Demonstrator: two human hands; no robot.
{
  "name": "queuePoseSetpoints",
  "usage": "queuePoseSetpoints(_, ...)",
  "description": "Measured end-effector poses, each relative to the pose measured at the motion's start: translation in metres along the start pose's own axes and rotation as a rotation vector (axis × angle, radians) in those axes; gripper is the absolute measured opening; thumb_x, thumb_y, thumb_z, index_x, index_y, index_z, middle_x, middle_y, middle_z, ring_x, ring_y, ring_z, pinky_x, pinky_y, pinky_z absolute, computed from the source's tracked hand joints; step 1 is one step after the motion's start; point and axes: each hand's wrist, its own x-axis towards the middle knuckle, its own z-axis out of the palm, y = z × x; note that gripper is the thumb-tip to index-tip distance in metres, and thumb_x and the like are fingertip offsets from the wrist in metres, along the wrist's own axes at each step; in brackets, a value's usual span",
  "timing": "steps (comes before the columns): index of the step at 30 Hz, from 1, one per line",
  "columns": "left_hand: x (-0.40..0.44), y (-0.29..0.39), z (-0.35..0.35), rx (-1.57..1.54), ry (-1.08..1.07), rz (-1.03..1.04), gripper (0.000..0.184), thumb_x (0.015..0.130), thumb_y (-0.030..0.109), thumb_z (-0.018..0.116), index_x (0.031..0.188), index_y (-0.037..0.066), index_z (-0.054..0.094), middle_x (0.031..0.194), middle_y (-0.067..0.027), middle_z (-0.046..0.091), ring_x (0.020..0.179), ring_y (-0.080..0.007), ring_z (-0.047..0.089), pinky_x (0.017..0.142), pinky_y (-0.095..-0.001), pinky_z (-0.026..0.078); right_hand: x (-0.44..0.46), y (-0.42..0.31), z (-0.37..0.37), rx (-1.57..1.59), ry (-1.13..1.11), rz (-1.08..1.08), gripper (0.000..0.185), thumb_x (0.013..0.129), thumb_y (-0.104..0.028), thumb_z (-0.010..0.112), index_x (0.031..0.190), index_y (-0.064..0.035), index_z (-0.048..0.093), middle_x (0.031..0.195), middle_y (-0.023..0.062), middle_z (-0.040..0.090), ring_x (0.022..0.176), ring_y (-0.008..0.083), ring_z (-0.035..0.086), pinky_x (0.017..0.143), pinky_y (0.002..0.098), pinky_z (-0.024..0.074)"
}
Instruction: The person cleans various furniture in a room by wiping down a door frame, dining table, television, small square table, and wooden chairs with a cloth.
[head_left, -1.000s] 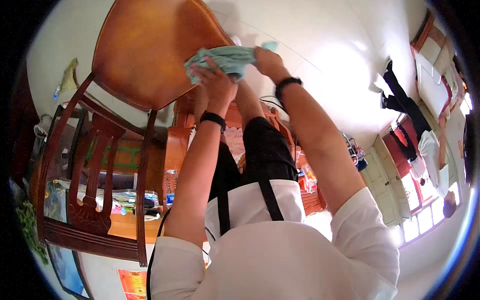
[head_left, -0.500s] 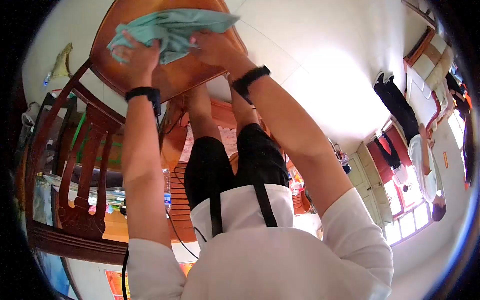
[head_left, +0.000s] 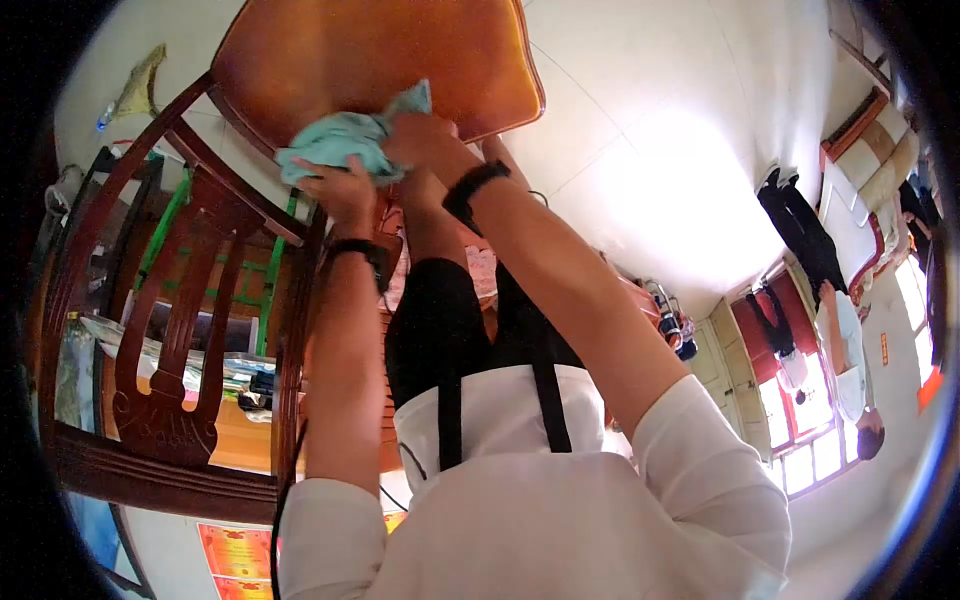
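A crumpled teal cloth (head_left: 345,145) is bunched at the near edge of a brown wooden chair seat (head_left: 370,60). My left hand (head_left: 343,190) is closed on the cloth's lower side, its fingers partly folded into the fabric. From the right, my right hand (head_left: 428,145) grips the cloth's other end, where a corner sticks up above the knuckles. Both hands are close together over the front of the seat, and each wrist wears a black band. The fingertips of my right hand are hidden.
The chair's carved backrest (head_left: 175,330) rises on the left. Behind it are a green frame (head_left: 272,280) and a shelf of clutter. On the right, people stand on the tiled floor (head_left: 640,190) near a cushioned seat (head_left: 885,150) and a bright window.
Both hands have come back toward my body with the cloth, from the middle of the seat to its near edge. The spread cloth is now bunched up smaller.
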Motion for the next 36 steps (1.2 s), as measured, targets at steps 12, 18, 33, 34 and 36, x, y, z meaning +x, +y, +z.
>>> queuePoseSetpoints(12,0.024,0.044,-0.021,0.089,-0.023,0.18,0.104,0.092,0.046,0.061,0.155,0.003,-0.009,0.149,-0.0462,0.011,0.141,-0.0613,0.008,0.114,-0.0624,0.021,0.028,0.083,-0.001,0.492,0.489,-0.25,0.042,0.09,-0.037,0.054,0.098,0.0007,0.07,0.103,0.0288,0.067,0.101,0.0453,0.065,0.091,0.0494,0.0512)
queuePoseSetpoints(18,0.152,0.096,-0.085,0.037,0.236,0.783,0.093,0.085,0.041,0.072,0.158,0.024,0.016,0.152,-0.0371,0.023,0.143,-0.0552,0.018,0.116,-0.0609,0.023,0.058,0.108,-0.066,0.587,0.627,-0.368,0.038,0.091,-0.035,0.056,0.106,-0.0022,0.068,0.104,0.0259,0.068,0.102,0.0428,0.065,0.09,0.0477,0.051)
queuePoseSetpoints(33,0.015,0.217,0.014,0.075,0.121,1.123,0.09,0.071,0.034,0.079,0.15,0.031,0.036,0.158,-0.0142,0.03,0.147,-0.042,0.023,0.112,-0.066,0.022,-0.036,0.145,-0.009,0.226,0.527,0.103,0.043,0.095,-0.038,0.05,0.104,0.0001,0.068,0.104,0.0233,0.069,0.098,0.0433,0.066,0.085,0.0517,0.0525)
queuePoseSetpoints(34,-0.005,0.208,0.03,0.058,0.073,1.173,0.085,0.073,0.032,0.076,0.148,0.031,0.038,0.159,-0.0117,0.03,0.147,-0.0394,0.023,0.113,-0.0642,0.023,-0.042,0.149,-0.005,0.225,0.527,0.102,0.043,0.095,-0.038,0.05,0.104,0.0001,0.068,0.104,0.0233,0.069,0.098,0.0433,0.066,0.085,0.0517,0.0525)
queuePoseSetpoints(36,-0.031,0.194,0.052,0.039,0.02,1.22,0.079,0.075,0.029,0.074,0.147,0.031,0.041,0.16,-0.0092,0.029,0.148,-0.0368,0.023,0.113,-0.0624,0.023,-0.054,0.162,0.003,0.198,0.497,0.197,0.047,0.092,-0.042,0.053,0.098,0.0016,0.069,0.099,0.0233,0.07,0.094,0.0439,0.067,0.083,0.0519,0.0534)
